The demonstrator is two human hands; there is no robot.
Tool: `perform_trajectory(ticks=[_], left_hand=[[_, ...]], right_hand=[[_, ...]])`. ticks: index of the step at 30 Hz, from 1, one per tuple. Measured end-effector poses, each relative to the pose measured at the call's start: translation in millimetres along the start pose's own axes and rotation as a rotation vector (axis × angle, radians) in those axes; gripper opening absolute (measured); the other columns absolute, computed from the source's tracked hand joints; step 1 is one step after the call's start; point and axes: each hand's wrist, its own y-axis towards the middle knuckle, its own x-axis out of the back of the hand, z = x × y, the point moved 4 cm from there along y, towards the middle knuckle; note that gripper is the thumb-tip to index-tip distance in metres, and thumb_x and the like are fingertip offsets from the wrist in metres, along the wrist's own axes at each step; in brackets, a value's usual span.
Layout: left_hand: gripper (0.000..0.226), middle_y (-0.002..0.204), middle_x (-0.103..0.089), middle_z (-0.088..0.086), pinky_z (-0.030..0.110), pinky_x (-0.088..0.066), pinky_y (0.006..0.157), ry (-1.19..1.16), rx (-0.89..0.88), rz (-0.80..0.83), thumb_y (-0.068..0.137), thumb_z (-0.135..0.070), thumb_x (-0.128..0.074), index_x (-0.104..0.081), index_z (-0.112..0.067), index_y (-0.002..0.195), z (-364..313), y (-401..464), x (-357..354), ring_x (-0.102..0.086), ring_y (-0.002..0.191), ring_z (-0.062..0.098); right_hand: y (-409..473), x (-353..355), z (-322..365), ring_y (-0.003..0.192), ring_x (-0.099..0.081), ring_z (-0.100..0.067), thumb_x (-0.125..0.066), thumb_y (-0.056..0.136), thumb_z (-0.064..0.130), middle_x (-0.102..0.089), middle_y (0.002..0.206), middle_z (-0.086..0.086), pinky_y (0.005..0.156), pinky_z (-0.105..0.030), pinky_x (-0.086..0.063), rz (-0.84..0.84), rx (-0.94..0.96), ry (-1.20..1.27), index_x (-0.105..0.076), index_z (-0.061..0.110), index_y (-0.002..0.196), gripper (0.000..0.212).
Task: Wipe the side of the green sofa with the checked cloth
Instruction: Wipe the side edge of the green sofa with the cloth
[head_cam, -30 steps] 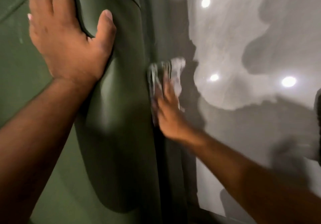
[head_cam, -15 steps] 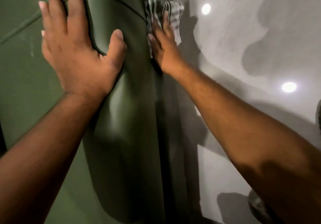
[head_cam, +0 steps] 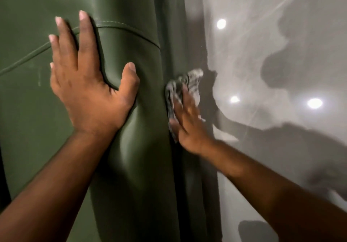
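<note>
The green leather sofa (head_cam: 131, 25) fills the left and middle of the head view, with its rounded arm running down the centre. My left hand (head_cam: 88, 84) lies flat on top of the arm, fingers spread, thumb pressed into the padding. My right hand (head_cam: 187, 123) presses the checked cloth (head_cam: 189, 82) flat against the sofa's outer side, fingers stretched over it. The cloth is blurred and bunches out above my fingertips; part of it is hidden under the hand.
A glossy pale floor (head_cam: 281, 35) runs along the right of the sofa, with bright ceiling-light reflections (head_cam: 314, 103) and dark shadows of my arms. A dark shape (head_cam: 257, 231) sits on the floor at the bottom right.
My right hand has swept the cloth along the sofa's side, up the frame and back down. The left hand stays planted on the arm while the view shifts.
</note>
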Motion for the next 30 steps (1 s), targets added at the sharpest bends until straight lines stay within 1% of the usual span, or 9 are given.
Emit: perform_trajectory(ticks=[3,6,10,12,15,18,22,25,30], left_hand=[[0.086,0.169,-0.019,0.019,0.058,-0.019,0.126,-0.009,-0.003,-0.006,0.088,-0.059,-0.045,-0.024,-0.016,0.159,-0.3,-2.3,0.1,-0.016,0.157,0.04],[0.087,0.169,-0.018,0.016,0.055,-0.017,0.126,-0.008,0.014,0.003,0.086,-0.06,-0.044,-0.024,-0.018,0.159,-1.0,-1.2,-0.6,-0.016,0.158,0.036],[0.086,0.169,-0.017,0.016,0.058,-0.018,0.126,-0.002,0.021,-0.006,0.085,-0.057,-0.046,-0.023,-0.019,0.159,-1.7,0.1,4.3,-0.015,0.158,0.038],[0.085,0.169,-0.017,0.017,0.057,-0.018,0.125,0.001,0.015,-0.001,0.086,-0.055,-0.047,-0.023,-0.018,0.159,-4.6,-0.5,4.0,-0.014,0.158,0.039],[0.086,0.17,-0.017,0.015,0.051,-0.015,0.125,-0.01,0.02,0.002,0.085,-0.056,-0.046,-0.023,-0.019,0.159,-4.4,-1.9,0.6,-0.014,0.158,0.037],[0.087,0.169,-0.021,0.014,0.041,-0.012,0.126,-0.021,0.007,-0.014,0.086,-0.059,-0.045,-0.024,-0.017,0.159,1.4,0.1,-0.1,-0.017,0.158,0.034],[0.086,0.168,-0.023,0.014,0.035,-0.013,0.12,-0.036,0.006,-0.045,0.085,-0.059,-0.045,-0.026,-0.019,0.158,2.9,1.2,0.1,-0.02,0.157,0.034],[0.087,0.168,-0.023,0.013,0.045,-0.021,0.121,-0.023,0.024,-0.035,0.082,-0.062,-0.043,-0.026,-0.023,0.158,1.3,1.3,2.7,-0.02,0.157,0.035],[0.094,0.17,-0.018,0.006,0.056,-0.023,0.119,0.037,0.046,0.056,0.074,-0.071,-0.043,-0.022,-0.035,0.158,-0.9,9.6,6.8,-0.018,0.157,0.033]], right_hand=[[72.8,14.3,-15.8,0.152,0.002,-0.033,-0.017,0.09,0.071,0.002,0.166,-0.008,0.121,-0.06,-0.007,-0.036,-0.195,0.127,0.004,0.051,0.146,0.062],[105.9,23.8,-40.5,0.153,0.003,-0.025,-0.021,0.084,0.07,0.005,0.166,-0.002,0.123,-0.057,-0.003,-0.063,-0.411,0.295,-0.006,0.036,0.151,0.076],[19.7,-12.1,-49.7,0.153,0.005,-0.025,-0.029,0.098,0.043,0.003,0.165,-0.005,0.125,-0.049,0.001,-0.071,-0.579,0.456,-0.006,0.021,0.152,0.063],[-60.2,-33.4,-54.4,0.153,0.006,-0.026,-0.033,0.103,0.026,0.005,0.162,-0.001,0.125,-0.047,0.002,-0.031,-0.661,0.456,-0.001,0.024,0.148,0.056],[-122.2,-43.1,-46.7,0.152,0.003,-0.027,-0.037,0.1,0.025,0.005,0.158,0.0,0.124,-0.042,-0.002,-0.005,-0.507,0.388,0.001,0.035,0.14,0.056],[-63.5,-26.5,-44.6,0.153,0.001,-0.021,-0.033,0.098,0.049,0.004,0.16,0.008,0.124,-0.042,-0.006,0.0,-0.454,0.321,0.004,0.058,0.137,0.055],[39.7,10.8,-52.7,0.15,-0.011,-0.033,-0.021,0.086,0.073,0.0,0.163,-0.002,0.12,-0.062,-0.018,-0.01,-0.412,0.181,0.001,0.052,0.146,0.068],[52.2,13.9,-49.2,0.152,0.012,-0.023,-0.013,0.081,0.081,0.018,0.164,0.007,0.121,-0.063,-0.005,0.028,-0.325,0.138,0.019,0.067,0.133,0.063],[11.2,5.7,-20.3,0.151,0.017,-0.016,-0.014,0.087,0.074,0.019,0.164,0.003,0.124,-0.054,-0.001,0.045,-0.267,0.209,0.017,0.06,0.137,0.061]])
